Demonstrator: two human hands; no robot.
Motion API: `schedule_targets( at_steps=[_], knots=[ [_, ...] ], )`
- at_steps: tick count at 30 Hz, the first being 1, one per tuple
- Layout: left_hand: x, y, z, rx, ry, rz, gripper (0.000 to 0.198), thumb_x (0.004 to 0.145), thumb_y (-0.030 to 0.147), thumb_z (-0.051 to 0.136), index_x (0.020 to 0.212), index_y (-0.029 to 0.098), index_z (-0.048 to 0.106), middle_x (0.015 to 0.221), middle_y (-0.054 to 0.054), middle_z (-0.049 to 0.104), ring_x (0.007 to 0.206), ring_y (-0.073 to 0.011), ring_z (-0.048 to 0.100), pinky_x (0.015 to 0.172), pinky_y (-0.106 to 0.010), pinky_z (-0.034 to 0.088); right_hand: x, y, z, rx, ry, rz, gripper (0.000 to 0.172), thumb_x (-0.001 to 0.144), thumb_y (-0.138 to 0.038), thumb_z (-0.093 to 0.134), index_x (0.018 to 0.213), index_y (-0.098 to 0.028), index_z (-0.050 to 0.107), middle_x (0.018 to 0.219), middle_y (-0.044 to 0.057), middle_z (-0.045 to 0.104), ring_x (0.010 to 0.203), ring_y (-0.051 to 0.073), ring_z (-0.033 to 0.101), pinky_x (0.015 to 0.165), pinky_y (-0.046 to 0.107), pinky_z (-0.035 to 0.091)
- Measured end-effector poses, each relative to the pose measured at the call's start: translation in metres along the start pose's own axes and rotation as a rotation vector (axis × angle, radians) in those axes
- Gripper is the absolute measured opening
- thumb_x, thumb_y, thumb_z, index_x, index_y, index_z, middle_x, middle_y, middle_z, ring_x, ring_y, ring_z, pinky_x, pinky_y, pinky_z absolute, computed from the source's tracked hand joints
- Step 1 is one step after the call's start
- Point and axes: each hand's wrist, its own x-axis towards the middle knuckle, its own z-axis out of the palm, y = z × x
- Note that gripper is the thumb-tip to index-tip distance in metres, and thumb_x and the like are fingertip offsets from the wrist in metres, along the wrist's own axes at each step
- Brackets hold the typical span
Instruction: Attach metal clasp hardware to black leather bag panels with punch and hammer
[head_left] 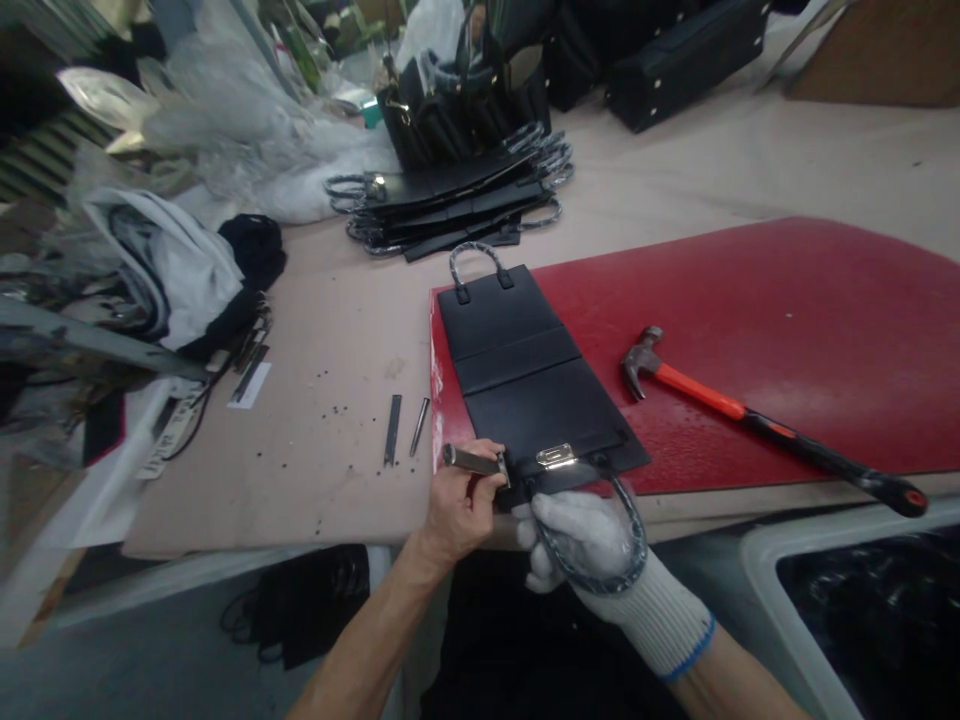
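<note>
A flat black leather bag panel (pixel 525 370) lies on the red mat (pixel 787 330), with one wrapped handle (pixel 480 262) at its far end and a silver clasp (pixel 556 456) at its near edge. My bare left hand (pixel 461 505) is closed around a small metal punch tool (pixel 472 461), held against the panel's near left corner. My right hand (pixel 581 540), in a white knit glove, is closed on the near bag handle (pixel 626 540), which loops over the glove at the table's front edge.
A claw hammer (pixel 750 410) with an orange and black grip lies on the mat to the right. Two metal punches (pixel 405 428) lie on brown cardboard (pixel 315 420) to the left. Stacked black panels (pixel 457 205) and bags sit at the back, plastic wrap and cloth at left.
</note>
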Motion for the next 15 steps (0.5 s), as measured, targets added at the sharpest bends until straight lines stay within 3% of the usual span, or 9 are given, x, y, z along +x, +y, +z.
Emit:
schedule_targets(
  at_steps=[7, 12, 15],
  knots=[
    [-0.009, 0.004, 0.004, 0.108, 0.012, 0.125, 0.014, 0.092, 0.013, 0.056, 0.103, 0.022, 0.059, 0.107, -0.012, 0.073, 0.103, -0.0243, 0.073, 0.089, -0.041, 0.059, -0.005, 0.009, -0.006, -0.076, 0.141, 0.256, 0.054, 0.091, -0.060, 0.057, 0.071, -0.012, 0.072, 0.056, 0.007, 0.064, 0.034, 0.013, 0.052, 0.035, 0.026, 0.047],
    [-0.011, 0.003, 0.006, 0.119, 0.007, 0.134, 0.019, 0.091, 0.010, 0.056, 0.106, 0.022, 0.058, 0.108, -0.011, 0.072, 0.105, -0.0241, 0.072, 0.091, -0.042, 0.059, -0.017, 0.024, -0.023, -0.040, 0.238, 0.201, 0.041, 0.080, -0.056, 0.071, 0.080, -0.015, 0.071, 0.063, 0.005, 0.067, 0.042, 0.013, 0.056, 0.042, 0.026, 0.050],
    [-0.012, 0.001, 0.006, 0.120, -0.026, 0.146, 0.021, 0.091, 0.009, 0.057, 0.107, 0.023, 0.058, 0.110, -0.012, 0.072, 0.108, -0.0248, 0.071, 0.094, -0.043, 0.059, -0.038, 0.025, -0.041, -0.260, 0.222, 0.222, 0.048, 0.078, -0.065, 0.068, 0.082, -0.017, 0.069, 0.064, 0.007, 0.069, 0.042, 0.014, 0.057, 0.040, 0.025, 0.045]
  ],
)
